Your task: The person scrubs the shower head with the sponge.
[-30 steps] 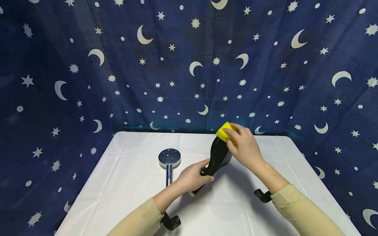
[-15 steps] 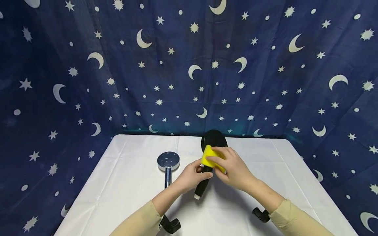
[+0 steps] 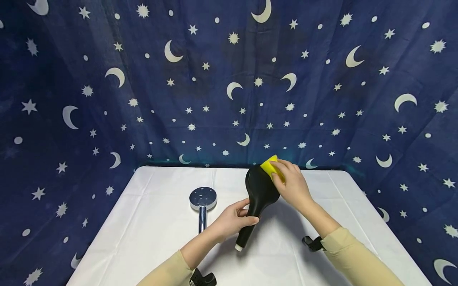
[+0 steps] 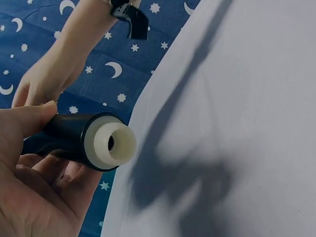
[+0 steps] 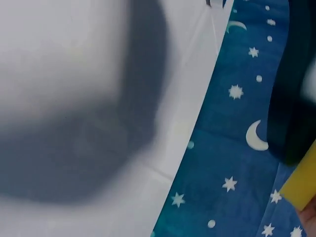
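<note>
My left hand (image 3: 232,218) grips the handle of a black shower head (image 3: 262,186), held up off the table with its round head toward the back. A pale hollow fitting shows at the handle's end in the left wrist view, where my left hand (image 4: 44,182) has thumb and fingers around it. My right hand (image 3: 294,183) pinches a yellow sponge (image 3: 270,167) against the upper right rim of the head. In the right wrist view only a corner of the sponge (image 5: 301,180) and the dark edge of the shower head (image 5: 291,98) appear.
A chrome shower head (image 3: 202,198) lies on the white-covered table (image 3: 154,222), left of the black one, its handle partly behind my left arm. Behind the table hangs a dark blue curtain (image 3: 200,95) with moons and stars. Black wrist mounts (image 3: 312,243) sit by both sleeves.
The sponge went from the far rim down to the neck near my left hand, then back up to the rim. The shower head turned, swinging its round face up and back again.
</note>
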{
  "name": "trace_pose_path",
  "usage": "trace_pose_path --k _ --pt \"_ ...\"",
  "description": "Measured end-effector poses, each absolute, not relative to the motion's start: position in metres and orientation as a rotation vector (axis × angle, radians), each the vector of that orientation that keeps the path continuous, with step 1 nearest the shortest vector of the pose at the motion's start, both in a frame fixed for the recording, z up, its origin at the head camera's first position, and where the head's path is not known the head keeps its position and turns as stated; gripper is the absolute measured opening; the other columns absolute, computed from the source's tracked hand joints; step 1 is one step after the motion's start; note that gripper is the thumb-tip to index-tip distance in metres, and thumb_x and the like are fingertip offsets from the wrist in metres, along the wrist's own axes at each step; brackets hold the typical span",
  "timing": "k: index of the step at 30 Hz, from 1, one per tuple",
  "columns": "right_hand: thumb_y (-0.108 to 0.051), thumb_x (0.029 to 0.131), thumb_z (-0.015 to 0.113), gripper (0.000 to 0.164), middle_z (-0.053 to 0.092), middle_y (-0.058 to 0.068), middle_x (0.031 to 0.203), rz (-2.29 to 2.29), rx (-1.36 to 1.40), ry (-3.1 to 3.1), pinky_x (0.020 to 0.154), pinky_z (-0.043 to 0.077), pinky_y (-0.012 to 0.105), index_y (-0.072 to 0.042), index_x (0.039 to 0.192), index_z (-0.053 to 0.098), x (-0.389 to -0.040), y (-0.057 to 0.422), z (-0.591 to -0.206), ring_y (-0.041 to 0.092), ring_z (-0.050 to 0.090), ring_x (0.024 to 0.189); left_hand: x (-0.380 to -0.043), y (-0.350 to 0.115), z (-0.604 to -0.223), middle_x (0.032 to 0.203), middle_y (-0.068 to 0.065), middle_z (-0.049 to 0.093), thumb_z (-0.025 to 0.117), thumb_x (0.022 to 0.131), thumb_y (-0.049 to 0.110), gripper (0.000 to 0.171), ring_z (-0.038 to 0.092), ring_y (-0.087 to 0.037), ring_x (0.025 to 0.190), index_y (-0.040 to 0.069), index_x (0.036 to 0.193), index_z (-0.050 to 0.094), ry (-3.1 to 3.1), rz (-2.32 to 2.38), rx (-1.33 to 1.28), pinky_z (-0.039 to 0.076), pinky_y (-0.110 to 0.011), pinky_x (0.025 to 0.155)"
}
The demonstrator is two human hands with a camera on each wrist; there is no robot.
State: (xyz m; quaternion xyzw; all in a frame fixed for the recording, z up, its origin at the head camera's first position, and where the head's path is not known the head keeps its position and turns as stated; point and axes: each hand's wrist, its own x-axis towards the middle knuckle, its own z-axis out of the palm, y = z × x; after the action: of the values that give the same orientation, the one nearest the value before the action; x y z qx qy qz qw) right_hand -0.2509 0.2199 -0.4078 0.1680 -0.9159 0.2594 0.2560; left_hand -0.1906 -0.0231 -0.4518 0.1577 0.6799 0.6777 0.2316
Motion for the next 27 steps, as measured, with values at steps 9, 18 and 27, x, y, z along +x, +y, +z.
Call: trace_pose_path --k 9,18,27 --pt "-0.016 0.091 0.073 0.038 0.059 0.013 0.14 0.598 0.754 -2.389 0.098 0.049 0.053 -0.016 0.13 0.07 -0.226 0.2 -0.413 0.035 0.054 0.121 -0.196 -0.021 -0.456 0.126 -0.012 0.07 0.075 0.095 0.022 0.07 0.068 -0.033 0.112 0.021 0.157 0.042 1.83 1.965 0.356 0.059 -0.042 0.082" --pt "-0.009 0.083 0.071 0.04 0.06 0.006 0.137 0.504 0.998 -2.337 0.099 0.046 0.052 -0.022 0.121 0.074 -0.214 0.196 -0.414 0.029 0.055 0.119 -0.199 -0.023 -0.457 0.123 -0.01 0.072 0.075 0.095 0.024 0.065 0.071 -0.024 0.101 0.021 0.154 0.048 1.831 1.974 0.344 0.058 -0.039 0.077" --pt "-0.014 0.095 0.07 0.039 0.056 0.014 0.143 0.651 0.588 -2.439 0.098 0.048 0.055 -0.013 0.134 0.067 -0.236 0.209 -0.416 0.036 0.053 0.123 -0.195 -0.025 -0.456 0.118 -0.007 0.074 0.075 0.095 0.025 0.064 0.069 -0.028 0.111 0.023 0.153 0.048 1.762 1.974 0.363 0.055 -0.044 0.084"
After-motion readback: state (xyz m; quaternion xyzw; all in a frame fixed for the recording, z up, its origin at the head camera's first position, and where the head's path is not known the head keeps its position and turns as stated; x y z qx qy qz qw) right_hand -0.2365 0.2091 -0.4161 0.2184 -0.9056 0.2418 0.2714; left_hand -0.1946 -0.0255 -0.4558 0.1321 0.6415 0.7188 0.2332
